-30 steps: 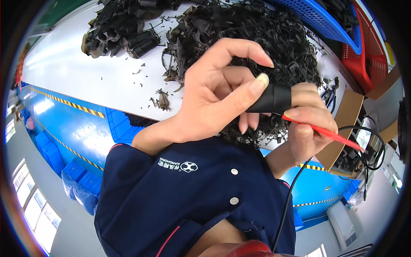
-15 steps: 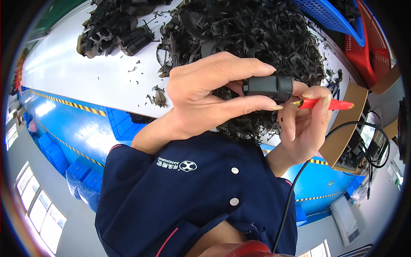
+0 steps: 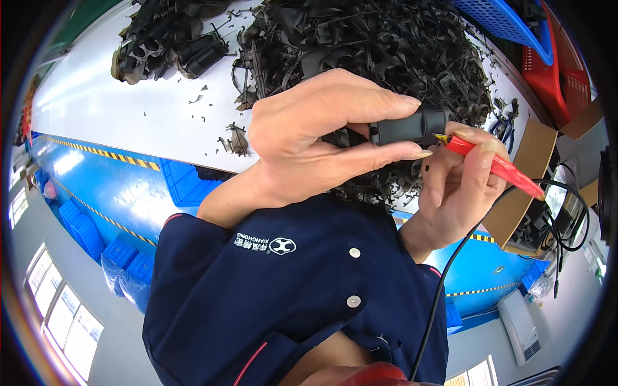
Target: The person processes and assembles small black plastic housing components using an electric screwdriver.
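Note:
Between the thumb and fingers of my left hand [image 3: 302,138] is a black plastic tubular part [image 3: 405,127], held level above the table. Its thicker ringed end points right. My right hand [image 3: 460,186] grips a small red-handled knife [image 3: 505,166], with the handle slanting down to the right. The short blade's tip meets or nearly meets the lower edge of the part's right end; actual contact cannot be made out. Some of my right fingers are curled beneath the part's end.
A large heap of black plastic scraps [image 3: 367,45] covers the white table [image 3: 96,106] beyond my hands. Several black moulded parts [image 3: 170,48] lie at the far left. Blue [image 3: 508,22] and red [image 3: 547,83] baskets, a cardboard box [image 3: 524,183] and a black cable [image 3: 444,283] are at the right.
The knife has tilted, its handle end swinging down to the right, and its blade has come up to the part's end. The part has shifted slightly right and up.

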### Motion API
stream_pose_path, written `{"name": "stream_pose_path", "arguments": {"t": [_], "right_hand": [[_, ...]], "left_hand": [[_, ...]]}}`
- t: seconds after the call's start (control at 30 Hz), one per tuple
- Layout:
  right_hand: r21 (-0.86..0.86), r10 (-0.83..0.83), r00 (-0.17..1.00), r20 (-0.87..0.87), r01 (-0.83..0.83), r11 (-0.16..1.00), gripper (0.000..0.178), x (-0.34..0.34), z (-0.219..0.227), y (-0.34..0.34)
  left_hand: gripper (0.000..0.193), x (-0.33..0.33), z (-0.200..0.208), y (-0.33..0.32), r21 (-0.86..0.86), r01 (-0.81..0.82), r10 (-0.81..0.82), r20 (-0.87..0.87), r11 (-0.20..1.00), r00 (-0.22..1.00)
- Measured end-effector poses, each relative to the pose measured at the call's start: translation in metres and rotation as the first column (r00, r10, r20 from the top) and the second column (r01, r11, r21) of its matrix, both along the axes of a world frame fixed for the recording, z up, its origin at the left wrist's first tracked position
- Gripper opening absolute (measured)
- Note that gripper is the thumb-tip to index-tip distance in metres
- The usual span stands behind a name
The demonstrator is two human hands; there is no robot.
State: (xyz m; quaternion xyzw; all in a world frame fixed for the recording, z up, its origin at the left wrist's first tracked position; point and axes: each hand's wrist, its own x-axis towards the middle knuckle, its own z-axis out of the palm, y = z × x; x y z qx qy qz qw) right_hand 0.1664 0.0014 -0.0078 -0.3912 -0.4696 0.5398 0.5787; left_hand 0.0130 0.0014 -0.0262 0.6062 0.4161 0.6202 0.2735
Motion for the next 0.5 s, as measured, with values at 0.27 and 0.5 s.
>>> {"name": "stream_pose_path", "arguments": {"t": [0.27,0.5], "right_hand": [[0.181,-0.349,0.796,0.495,0.298,0.937,0.007,-0.013,-0.001,0.003],[-0.075,0.066,0.974,-0.216,-0.084,0.994,0.027,0.006,0.003,0.007]], "left_hand": [[0.033,-0.001,-0.001,-0.001,0.091,0.069,-0.049,-0.209,0.993,0.977],[0.034,-0.005,-0.005,0.004,0.115,0.099,-0.080,-0.158,0.988,0.984]]}}
